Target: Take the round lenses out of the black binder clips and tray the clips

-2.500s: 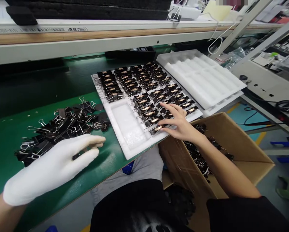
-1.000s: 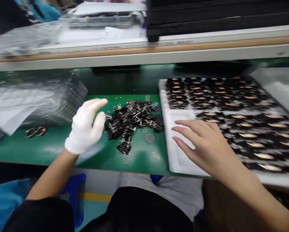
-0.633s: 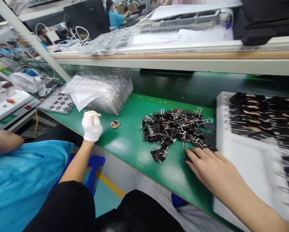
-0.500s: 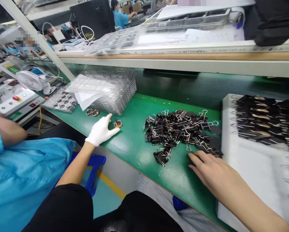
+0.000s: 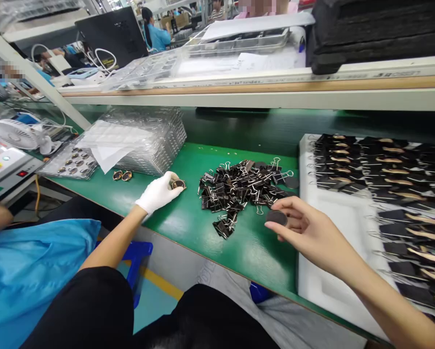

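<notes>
My left hand (image 5: 159,193), in a white glove, is closed with thumb and fingers on a small round gold-rimmed part (image 5: 178,184) with a dark face, at the table. Held between the thumb and fingers of my bare right hand (image 5: 304,225) is a thin black disc (image 5: 276,217), raised over the green table (image 5: 199,252). Between the hands lies a heap of black binder clips (image 5: 235,186) with wire handles. Another dark disc (image 5: 292,182) lies at the heap's right edge. Two more gold-rimmed parts (image 5: 122,176) rest to the left of my gloved hand.
A white foam tray (image 5: 308,261) on the right carries rows of clipped black pieces (image 5: 395,172). Stacked clear plastic trays (image 5: 148,140) stand at the back left. A shelf edge (image 5: 239,99) runs above. A co-worker's blue sleeve (image 5: 39,271) is close on the left.
My right hand has risen from beside the clip heap with the black disc in its grip. My left fingers have closed on the gold-rimmed part. The view has shifted to the right.
</notes>
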Tool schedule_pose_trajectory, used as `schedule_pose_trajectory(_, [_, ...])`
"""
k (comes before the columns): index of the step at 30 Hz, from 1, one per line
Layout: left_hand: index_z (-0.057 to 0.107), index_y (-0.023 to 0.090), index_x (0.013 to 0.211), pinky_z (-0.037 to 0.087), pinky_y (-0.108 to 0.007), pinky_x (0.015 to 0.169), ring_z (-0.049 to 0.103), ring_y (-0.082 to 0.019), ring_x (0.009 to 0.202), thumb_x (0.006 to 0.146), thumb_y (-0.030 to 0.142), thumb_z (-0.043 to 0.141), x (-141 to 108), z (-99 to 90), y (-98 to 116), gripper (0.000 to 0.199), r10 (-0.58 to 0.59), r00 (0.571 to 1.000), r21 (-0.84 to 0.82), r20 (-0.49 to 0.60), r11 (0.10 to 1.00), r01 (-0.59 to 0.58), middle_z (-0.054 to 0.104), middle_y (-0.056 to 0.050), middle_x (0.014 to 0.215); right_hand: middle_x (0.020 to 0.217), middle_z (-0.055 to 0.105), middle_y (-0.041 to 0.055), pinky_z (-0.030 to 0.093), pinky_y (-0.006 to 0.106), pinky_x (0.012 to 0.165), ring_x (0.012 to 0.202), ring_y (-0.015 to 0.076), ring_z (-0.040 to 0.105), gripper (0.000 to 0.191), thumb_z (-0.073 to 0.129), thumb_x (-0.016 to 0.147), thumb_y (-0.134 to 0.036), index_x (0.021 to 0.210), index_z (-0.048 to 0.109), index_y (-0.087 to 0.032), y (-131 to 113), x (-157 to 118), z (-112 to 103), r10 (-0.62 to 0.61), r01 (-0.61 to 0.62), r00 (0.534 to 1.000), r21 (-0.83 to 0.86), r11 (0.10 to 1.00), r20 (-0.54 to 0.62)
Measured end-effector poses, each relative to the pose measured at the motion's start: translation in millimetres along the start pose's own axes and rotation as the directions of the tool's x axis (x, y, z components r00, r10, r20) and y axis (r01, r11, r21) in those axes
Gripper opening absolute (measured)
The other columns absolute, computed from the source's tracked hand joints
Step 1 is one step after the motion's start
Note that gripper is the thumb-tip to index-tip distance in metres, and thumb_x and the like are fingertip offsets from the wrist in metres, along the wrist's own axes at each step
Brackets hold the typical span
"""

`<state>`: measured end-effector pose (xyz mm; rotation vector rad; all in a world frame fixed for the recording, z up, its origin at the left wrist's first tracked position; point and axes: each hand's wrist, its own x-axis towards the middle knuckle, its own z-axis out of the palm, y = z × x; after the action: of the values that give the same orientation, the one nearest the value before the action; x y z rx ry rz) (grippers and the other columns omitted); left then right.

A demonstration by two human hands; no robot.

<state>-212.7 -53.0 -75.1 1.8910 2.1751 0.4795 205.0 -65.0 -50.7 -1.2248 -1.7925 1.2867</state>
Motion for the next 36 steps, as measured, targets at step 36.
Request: schedule_pose_trajectory(36, [0.073, 0.026, 0.087, 0.043, -0.029, 0.060, 0.064, -0.017, 0.060, 0.100, 0.058, 0.052, 42, -29.1, 200, 0.041, 0.628, 0.723, 0.008, 0.288, 0.754, -0.657, 0.069, 0.002, 0.067, 0.094, 0.071, 0.0038, 0.057, 0.028, 0.063, 0.076, 0.0155, 0.066, 0.023, 0.078, 0.091, -0.043, 0.098, 0.073, -0.022, -19, 17, -3, 0.110, 0.061, 0.951, 0.526, 0.848, -0.288])
